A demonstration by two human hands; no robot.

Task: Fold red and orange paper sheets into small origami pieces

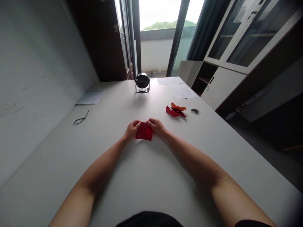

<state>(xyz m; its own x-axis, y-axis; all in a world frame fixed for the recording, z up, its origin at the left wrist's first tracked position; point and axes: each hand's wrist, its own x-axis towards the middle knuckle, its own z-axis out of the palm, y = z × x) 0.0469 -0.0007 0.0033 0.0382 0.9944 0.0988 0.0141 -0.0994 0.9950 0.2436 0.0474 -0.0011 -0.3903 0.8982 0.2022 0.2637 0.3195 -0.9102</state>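
Observation:
A small folded square of red paper is held between my two hands, just over the middle of the white table. My left hand pinches its upper left corner, thumb on top. At the upper right corner, my right hand grips the paper the same way. The layers part slightly along the lower edge. To the right and farther back lie folded paper pieces, red ones and an orange one, overlapping in a small pile.
Toward the far edge stands a round black device on a metal stand. A looped black cable tie and a paper sheet lie at left. More sheets are at the back right, near a round cable hole. Cabinets stand beyond the right edge.

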